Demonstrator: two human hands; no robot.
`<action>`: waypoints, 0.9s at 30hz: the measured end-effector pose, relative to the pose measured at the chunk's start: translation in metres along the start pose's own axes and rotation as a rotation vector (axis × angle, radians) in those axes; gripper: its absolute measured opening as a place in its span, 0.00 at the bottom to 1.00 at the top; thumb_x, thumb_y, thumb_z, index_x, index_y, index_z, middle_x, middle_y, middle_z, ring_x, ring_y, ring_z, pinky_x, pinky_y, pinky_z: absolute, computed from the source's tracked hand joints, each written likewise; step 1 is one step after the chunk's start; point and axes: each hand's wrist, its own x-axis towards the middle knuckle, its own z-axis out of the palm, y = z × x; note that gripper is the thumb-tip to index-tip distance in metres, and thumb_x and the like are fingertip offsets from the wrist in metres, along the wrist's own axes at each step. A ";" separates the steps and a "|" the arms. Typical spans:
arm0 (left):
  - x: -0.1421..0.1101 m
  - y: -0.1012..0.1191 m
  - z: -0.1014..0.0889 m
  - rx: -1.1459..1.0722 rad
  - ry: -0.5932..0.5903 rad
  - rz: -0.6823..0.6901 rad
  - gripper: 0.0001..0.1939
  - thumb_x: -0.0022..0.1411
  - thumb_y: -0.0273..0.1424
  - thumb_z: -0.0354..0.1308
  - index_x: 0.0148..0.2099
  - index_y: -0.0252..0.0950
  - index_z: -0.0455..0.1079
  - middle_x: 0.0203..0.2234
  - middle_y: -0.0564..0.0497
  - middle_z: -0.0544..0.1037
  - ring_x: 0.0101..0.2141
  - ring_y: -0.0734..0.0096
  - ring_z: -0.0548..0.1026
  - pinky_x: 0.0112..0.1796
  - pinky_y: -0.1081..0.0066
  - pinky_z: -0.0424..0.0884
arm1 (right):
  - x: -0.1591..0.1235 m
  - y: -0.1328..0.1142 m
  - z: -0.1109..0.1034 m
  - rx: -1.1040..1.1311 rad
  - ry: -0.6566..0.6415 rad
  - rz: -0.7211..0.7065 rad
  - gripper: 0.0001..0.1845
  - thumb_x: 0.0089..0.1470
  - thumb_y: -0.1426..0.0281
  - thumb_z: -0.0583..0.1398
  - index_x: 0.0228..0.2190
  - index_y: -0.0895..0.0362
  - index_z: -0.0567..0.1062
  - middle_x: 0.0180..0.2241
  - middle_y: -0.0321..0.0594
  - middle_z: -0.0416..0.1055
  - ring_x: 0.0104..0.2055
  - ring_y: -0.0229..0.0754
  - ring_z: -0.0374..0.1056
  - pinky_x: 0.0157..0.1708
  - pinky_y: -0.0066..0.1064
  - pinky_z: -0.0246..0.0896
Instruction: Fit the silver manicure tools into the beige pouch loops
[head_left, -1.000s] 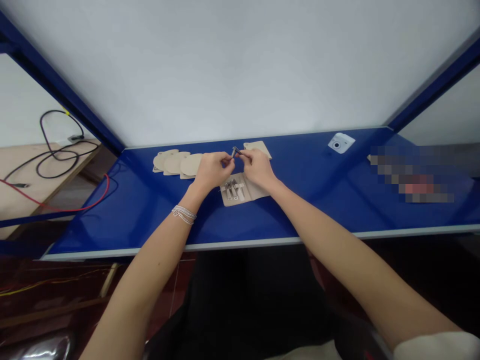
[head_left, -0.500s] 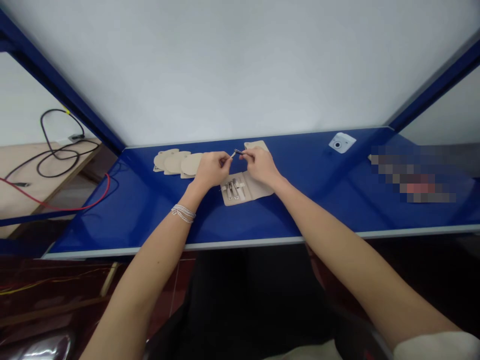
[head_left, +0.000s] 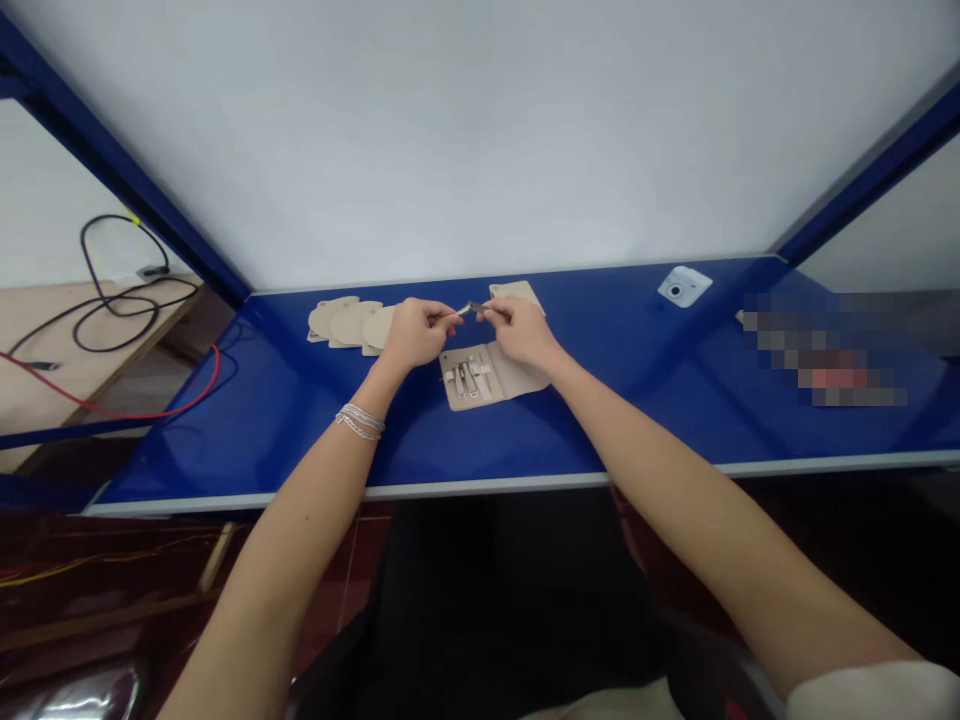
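Small metal manicure tool (head_left: 470, 309), apparently, pinched between raised left hand (head_left: 417, 335) and right hand (head_left: 521, 332).

One open beige tool case (head_left: 519, 376) lies below two hands, the left hand (head_left: 417, 335) and the right hand (head_left: 521, 332), with one small metal tool (head_left: 471, 308) between them. The case holds at least three metal implements (head_left: 465, 379). Three round beige pads (head_left: 349, 325) lie to its left, one rectangular beige pad (head_left: 517, 293) beyond it, and one white instant camera (head_left: 684, 287) well to its right.
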 end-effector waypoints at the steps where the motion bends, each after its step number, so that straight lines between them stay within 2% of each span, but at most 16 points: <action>1: 0.000 0.000 0.000 -0.018 -0.003 -0.012 0.12 0.56 0.32 0.56 0.32 0.30 0.78 0.21 0.47 0.77 0.19 0.75 0.67 0.23 0.73 0.62 | 0.000 0.000 0.000 0.003 0.000 0.003 0.14 0.56 0.73 0.54 0.33 0.61 0.80 0.32 0.42 0.73 0.31 0.39 0.62 0.37 0.31 0.56; 8: -0.001 0.005 0.001 -0.193 -0.021 -0.112 0.10 0.55 0.30 0.57 0.30 0.28 0.76 0.19 0.49 0.74 0.16 0.79 0.65 0.19 0.77 0.61 | 0.000 0.003 0.004 0.129 -0.010 0.050 0.14 0.56 0.71 0.54 0.32 0.61 0.79 0.28 0.40 0.73 0.27 0.38 0.62 0.32 0.30 0.57; 15: -0.002 0.008 0.003 -0.304 0.004 -0.141 0.09 0.55 0.30 0.58 0.29 0.29 0.76 0.17 0.51 0.73 0.15 0.80 0.64 0.18 0.77 0.60 | -0.002 0.004 0.011 0.413 -0.048 0.195 0.11 0.56 0.69 0.57 0.33 0.60 0.79 0.19 0.34 0.64 0.19 0.33 0.57 0.22 0.26 0.54; 19: -0.002 0.006 0.005 -0.351 0.010 -0.146 0.09 0.55 0.31 0.59 0.30 0.28 0.76 0.18 0.51 0.73 0.15 0.81 0.64 0.17 0.77 0.59 | -0.003 0.000 0.013 0.590 -0.084 0.294 0.09 0.55 0.70 0.60 0.33 0.60 0.79 0.23 0.36 0.67 0.17 0.29 0.56 0.18 0.25 0.51; 27: -0.002 0.007 0.009 -0.443 0.013 -0.179 0.10 0.54 0.32 0.60 0.29 0.29 0.75 0.19 0.51 0.73 0.15 0.81 0.63 0.17 0.77 0.59 | -0.006 -0.009 0.007 0.682 -0.099 0.346 0.07 0.52 0.71 0.64 0.32 0.61 0.81 0.27 0.38 0.72 0.20 0.28 0.56 0.18 0.23 0.51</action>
